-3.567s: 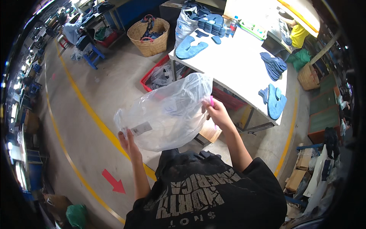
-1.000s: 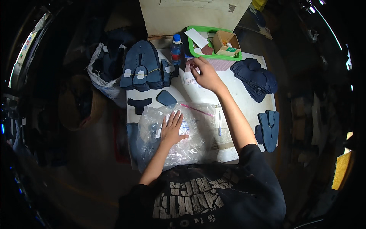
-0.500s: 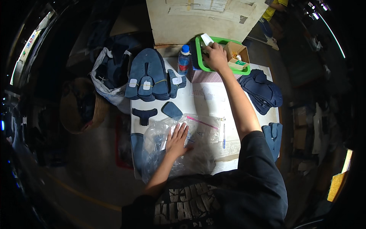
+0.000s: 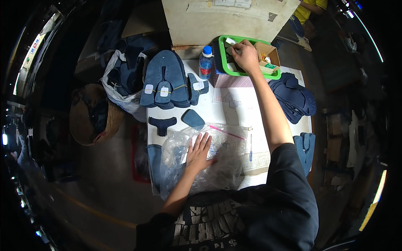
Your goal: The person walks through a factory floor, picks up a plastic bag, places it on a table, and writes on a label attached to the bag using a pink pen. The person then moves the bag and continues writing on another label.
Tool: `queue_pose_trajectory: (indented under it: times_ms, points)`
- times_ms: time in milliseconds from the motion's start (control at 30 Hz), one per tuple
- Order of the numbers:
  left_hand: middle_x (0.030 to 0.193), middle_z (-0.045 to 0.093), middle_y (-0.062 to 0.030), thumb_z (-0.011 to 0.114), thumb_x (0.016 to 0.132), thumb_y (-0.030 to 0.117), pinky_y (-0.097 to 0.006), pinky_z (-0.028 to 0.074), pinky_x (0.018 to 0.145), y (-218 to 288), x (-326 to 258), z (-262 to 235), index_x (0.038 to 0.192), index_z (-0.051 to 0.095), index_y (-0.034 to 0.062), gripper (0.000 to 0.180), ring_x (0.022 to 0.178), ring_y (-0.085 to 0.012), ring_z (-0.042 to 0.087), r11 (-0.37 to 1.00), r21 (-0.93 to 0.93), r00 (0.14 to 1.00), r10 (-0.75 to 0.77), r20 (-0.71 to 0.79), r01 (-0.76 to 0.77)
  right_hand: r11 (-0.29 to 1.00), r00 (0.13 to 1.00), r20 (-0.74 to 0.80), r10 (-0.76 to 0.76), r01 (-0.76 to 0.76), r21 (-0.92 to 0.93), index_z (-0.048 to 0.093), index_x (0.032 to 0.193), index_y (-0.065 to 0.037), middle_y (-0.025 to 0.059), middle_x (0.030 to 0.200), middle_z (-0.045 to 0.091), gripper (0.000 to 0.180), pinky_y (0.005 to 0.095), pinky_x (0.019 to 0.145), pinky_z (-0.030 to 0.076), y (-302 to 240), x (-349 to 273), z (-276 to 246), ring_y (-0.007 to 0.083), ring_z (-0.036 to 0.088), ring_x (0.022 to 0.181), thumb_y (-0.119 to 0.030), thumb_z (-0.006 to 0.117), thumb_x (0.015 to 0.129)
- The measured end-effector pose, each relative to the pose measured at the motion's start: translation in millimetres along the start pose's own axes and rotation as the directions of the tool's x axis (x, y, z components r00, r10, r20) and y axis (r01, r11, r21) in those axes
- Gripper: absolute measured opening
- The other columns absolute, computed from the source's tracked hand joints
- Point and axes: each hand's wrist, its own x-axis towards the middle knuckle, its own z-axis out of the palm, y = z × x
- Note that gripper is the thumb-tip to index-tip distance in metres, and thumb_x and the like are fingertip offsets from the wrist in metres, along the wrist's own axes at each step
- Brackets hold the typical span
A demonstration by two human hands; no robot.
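head view, worker at a white table (image 4: 226,109). l. hand (image 4: 198,153) lies flat, palm down, fingers spread open, on a crumpled clear plastic bag (image 4: 205,161) at the near edge of the table; nothing gripped. r. hand (image 4: 245,55), arm stretched to the far side, sits in a green plastic tray (image 4: 222,62); fingers curled, pinching a small white piece (image 4: 230,41) w/ the tips. a small open cardboard box (image 4: 268,57) stands in the tray just beside the hand. a clear plastic bottle w/ blue cap (image 4: 205,62) stands upright touching the tray's l. wall. a banded stack of dark blue sole-shaped cutouts w/ white tags (image 4: 165,83) lies far l.; 2 loose dark blue cut pieces (image 4: 178,121) lie between stack & bag. a folded pile of dark blue fabric (image 4: 295,98) lies at r.; a thin pink strip (image 4: 226,131) rests on the bag.
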Motion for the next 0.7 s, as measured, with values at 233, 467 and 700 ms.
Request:
queue_pose_trajectory:
  times_ms: [233, 467, 700]
  points:
    - [0.176, 0.013, -0.0066, 0.078, 0.08, 0.061, -0.059, 0.007, 0.129, 1, 2, 1, 0.168, 0.019, 0.0129, 0.116, 0.163, -0.029, 0.008, 1.0, -0.031, 1.0, 0.004, 0.018, -0.003, 0.974, 0.959, 0.269, -0.084, 0.136, -0.18, 0.079, 0.118, -0.023, 0.0095, 0.121, 0.066, 0.033, 0.0593, 0.103, 0.044, 6, -11, -6, 0.0325, 0.06, 0.123, -0.029, 0.071, 0.087]
    - [0.176, 0.01, -0.0067, 0.08, 0.081, 0.058, -0.059, 0.007, 0.129, 0, 0, 1, 0.168, 0.019, 0.0128, 0.115, 0.163, -0.0294, 0.006, 0.998, -0.065, 0.999, -0.001, 0.038, 0.004, 0.978, 0.978, 0.206, -0.034, -0.01, 0.208, 0.074, 0.103, -0.008, 0.0092, 0.103, 0.07, 0.02, 0.0363, 0.085, 0.055, 14, -7, -9, 0.025, 0.07, 0.092, -0.016, 0.08, 0.086]
    - [0.177, 0.011, -0.0068, 0.08, 0.08, 0.06, -0.059, 0.007, 0.129, 1, 1, 1, 0.168, 0.02, 0.0126, 0.116, 0.163, -0.0289, 0.005, 0.998, -0.064, 1.0, -0.003, 0.025, 0.005, 0.906, 0.978, 0.207, 0.037, -0.121, 0.406, 0.062, 0.12, -0.006, 0.0114, 0.098, 0.071, 0.03, 0.0329, 0.082, 0.053, -21, 3, -17, 0.0171, 0.067, 0.089, -0.013, 0.072, 0.093]
